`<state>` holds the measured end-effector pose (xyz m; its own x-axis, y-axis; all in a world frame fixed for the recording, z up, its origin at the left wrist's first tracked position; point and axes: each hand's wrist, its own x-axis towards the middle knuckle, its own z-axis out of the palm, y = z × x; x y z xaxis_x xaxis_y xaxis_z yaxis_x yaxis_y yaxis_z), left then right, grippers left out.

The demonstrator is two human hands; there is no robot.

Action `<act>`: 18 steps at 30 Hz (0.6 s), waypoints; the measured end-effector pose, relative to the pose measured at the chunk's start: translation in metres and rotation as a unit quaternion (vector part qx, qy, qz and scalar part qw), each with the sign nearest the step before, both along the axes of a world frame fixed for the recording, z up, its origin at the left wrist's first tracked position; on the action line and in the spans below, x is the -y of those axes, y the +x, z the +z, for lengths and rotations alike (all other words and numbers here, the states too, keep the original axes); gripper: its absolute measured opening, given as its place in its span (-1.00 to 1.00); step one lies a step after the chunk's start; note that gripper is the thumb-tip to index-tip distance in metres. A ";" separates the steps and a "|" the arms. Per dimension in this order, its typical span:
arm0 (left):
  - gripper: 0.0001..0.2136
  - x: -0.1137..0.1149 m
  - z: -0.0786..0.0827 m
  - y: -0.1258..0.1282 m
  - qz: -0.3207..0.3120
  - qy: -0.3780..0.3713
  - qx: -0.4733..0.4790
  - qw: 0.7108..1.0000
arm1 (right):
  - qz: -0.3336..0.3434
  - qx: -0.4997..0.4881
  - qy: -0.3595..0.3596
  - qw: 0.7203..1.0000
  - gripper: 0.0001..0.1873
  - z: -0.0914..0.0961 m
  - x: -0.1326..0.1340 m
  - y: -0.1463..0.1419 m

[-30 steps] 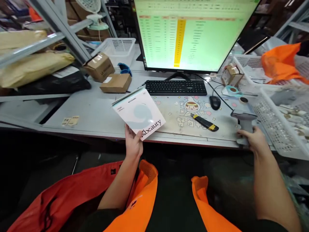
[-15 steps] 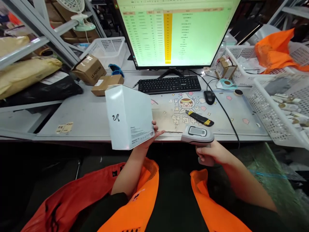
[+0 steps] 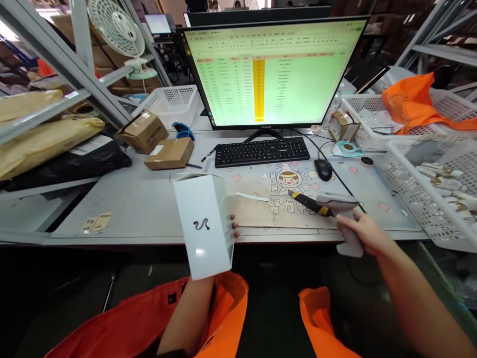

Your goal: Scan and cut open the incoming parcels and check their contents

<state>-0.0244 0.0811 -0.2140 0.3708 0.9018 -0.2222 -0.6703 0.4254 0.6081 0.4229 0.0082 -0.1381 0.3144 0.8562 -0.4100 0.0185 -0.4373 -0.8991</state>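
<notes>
A white box (image 3: 203, 238) with a handwritten black mark on its near face is held up at the table's front edge. Behind it, my left hand (image 3: 234, 226) grips the box; only a few fingertips show past its right side. My right hand (image 3: 356, 229) is wrapped round the handle of a grey barcode scanner (image 3: 348, 237), whose head points left above the desk mat. Just left of the scanner head lies a black and yellow utility knife (image 3: 309, 203). The scanner and the box are well apart.
A monitor (image 3: 278, 79) showing a spreadsheet stands behind a black keyboard (image 3: 263, 150) and a mouse (image 3: 323, 169). Cardboard boxes (image 3: 169, 153) sit at the left. White baskets (image 3: 421, 194) line the right side. A cable runs beside the mouse.
My left hand has turned the white box so its marked face points toward me, hiding the printed side. My right hand has moved the scanner rightward and turned it. The view has tilted up.
</notes>
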 end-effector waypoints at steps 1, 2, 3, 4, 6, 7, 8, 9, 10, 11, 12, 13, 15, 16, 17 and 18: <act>-0.37 0.000 -0.001 -0.005 -0.013 -0.006 -0.016 1.000 | -0.031 0.013 -0.003 0.999 -0.37 0.001 -0.007 0.010; -0.41 0.000 -0.001 -0.007 -0.025 -0.012 -0.028 0.999 | -0.045 0.015 -0.002 0.999 -0.35 0.003 -0.011 0.016; -0.44 0.000 0.000 -0.005 -0.026 -0.016 -0.036 0.999 | -0.041 0.008 0.002 0.999 -0.36 0.005 -0.013 0.016; -0.44 0.001 0.002 0.000 -0.012 -0.015 -0.037 0.999 | -0.017 -0.004 0.007 1.000 -0.38 0.008 -0.012 0.010; -0.43 0.002 0.008 0.016 0.039 -0.004 -0.028 0.999 | 0.068 -0.038 0.012 0.997 -0.46 0.015 -0.004 -0.015; -0.43 0.002 0.012 0.026 0.065 0.001 -0.021 0.998 | 0.119 -0.052 0.000 0.991 -0.49 0.018 0.001 -0.032; -0.43 0.002 0.017 0.036 0.083 0.004 -0.012 0.996 | 0.167 -0.068 -0.023 0.983 -0.52 0.020 0.006 -0.048; -0.42 0.002 0.021 0.045 0.093 0.003 -0.006 0.996 | 0.209 -0.085 -0.053 0.973 -0.55 0.022 0.011 -0.064; -0.41 0.001 0.024 0.053 0.092 -0.002 -0.001 0.996 | 0.241 -0.105 -0.084 0.961 -0.57 0.022 0.015 -0.078; -0.42 0.002 0.028 0.060 0.089 -0.007 -0.001 0.996 | 0.262 -0.125 -0.110 0.950 -0.58 0.022 0.017 -0.088; -0.43 0.002 0.031 0.064 0.087 -0.010 -0.002 0.996 | 0.276 -0.138 -0.126 0.943 -0.59 0.021 0.019 -0.096; -0.43 0.003 0.034 0.066 0.085 -0.009 -0.001 0.996 | 0.282 -0.141 -0.129 0.940 -0.60 0.019 0.019 -0.100; -0.43 0.005 0.038 0.066 0.088 0.001 0.007 0.996 | 0.277 -0.116 -0.103 0.948 -0.62 0.016 0.016 -0.098; -0.42 0.005 0.039 0.063 0.087 0.003 0.012 0.996 | 0.263 -0.097 -0.084 0.956 -0.62 0.016 0.014 -0.093; -0.41 0.005 0.039 0.060 0.088 0.003 0.016 0.996 | 0.244 -0.081 -0.067 0.964 -0.60 0.016 0.011 -0.086; -0.41 0.005 0.040 0.056 0.091 -0.001 0.018 0.996 | 0.218 -0.069 -0.053 0.972 -0.58 0.017 0.009 -0.078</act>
